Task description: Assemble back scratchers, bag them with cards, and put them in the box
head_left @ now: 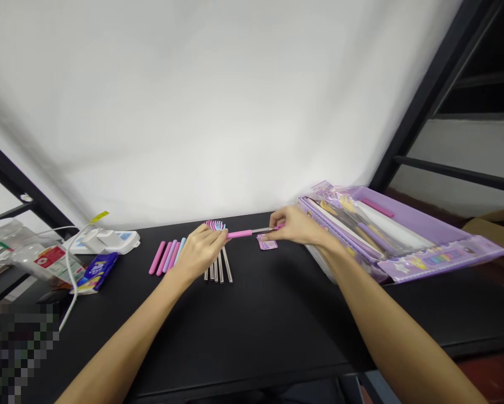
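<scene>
My left hand (201, 247) is closed around a bright pink tube (240, 234) that lies nearly level above the table. A thin silver metal rod (263, 230) sticks out of the tube's right end. My right hand (296, 224) pinches the pink tip (279, 226) at the rod's far end. Beneath my left hand lie several metal rods (223, 269) side by side, with curved pink, purple and blue ends (216, 225) at the top. Left of that hand is a row of loose pink, purple and blue tubes (164, 258), partly covered by it.
A small pink-purple card (267, 242) lies below my right hand. On the right stands a purple box (407, 216) with plastic-wrapped contents. A white power strip (117, 241), a blue packet (98, 272), a clear plastic container (45, 258) and a white cable (69, 269) are on the left.
</scene>
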Available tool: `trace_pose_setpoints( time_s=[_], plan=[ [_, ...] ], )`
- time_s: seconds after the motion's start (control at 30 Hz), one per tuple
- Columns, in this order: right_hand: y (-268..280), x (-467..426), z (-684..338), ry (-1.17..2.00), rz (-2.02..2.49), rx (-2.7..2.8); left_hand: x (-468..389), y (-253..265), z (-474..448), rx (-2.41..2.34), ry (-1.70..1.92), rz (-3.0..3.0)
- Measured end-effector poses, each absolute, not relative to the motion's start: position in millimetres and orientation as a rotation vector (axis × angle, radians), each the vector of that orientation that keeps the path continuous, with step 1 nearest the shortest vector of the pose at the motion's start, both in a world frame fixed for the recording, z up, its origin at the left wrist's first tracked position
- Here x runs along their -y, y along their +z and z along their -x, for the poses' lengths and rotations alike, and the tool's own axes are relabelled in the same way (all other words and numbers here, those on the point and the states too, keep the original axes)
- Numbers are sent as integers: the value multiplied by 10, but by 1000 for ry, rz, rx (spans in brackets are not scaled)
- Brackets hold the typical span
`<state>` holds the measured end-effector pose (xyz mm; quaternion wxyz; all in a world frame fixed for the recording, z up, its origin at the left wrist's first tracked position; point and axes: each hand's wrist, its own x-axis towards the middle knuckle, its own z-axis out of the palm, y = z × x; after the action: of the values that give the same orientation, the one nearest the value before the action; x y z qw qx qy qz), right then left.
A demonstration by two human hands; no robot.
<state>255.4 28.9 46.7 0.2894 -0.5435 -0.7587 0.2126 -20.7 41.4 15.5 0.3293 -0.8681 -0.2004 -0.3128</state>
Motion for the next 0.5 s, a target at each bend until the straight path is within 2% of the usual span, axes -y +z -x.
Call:
trace_pose_setpoints(
  time_s=[0.1, 0.17, 0.23, 0.33, 0.5],
  plan=[
    [477, -226, -2505, 921, 1327, 1997, -353, 176, 140, 523, -862, 2263],
    [464, -208, -2500, 1048, 1237, 1990, -329, 204, 96, 534, -836, 2277],
    [448, -214, -2556, 967, 1203, 2009, -352, 245, 132, 584, -752, 2349],
    [431, -252, -2780, 634, 1273, 1979, -494, 357, 447, 770, -626, 2475],
    [378, -324, -2984, 408, 1371, 1892, -676, 492, 954, 1019, -671, 2193]
  ],
)
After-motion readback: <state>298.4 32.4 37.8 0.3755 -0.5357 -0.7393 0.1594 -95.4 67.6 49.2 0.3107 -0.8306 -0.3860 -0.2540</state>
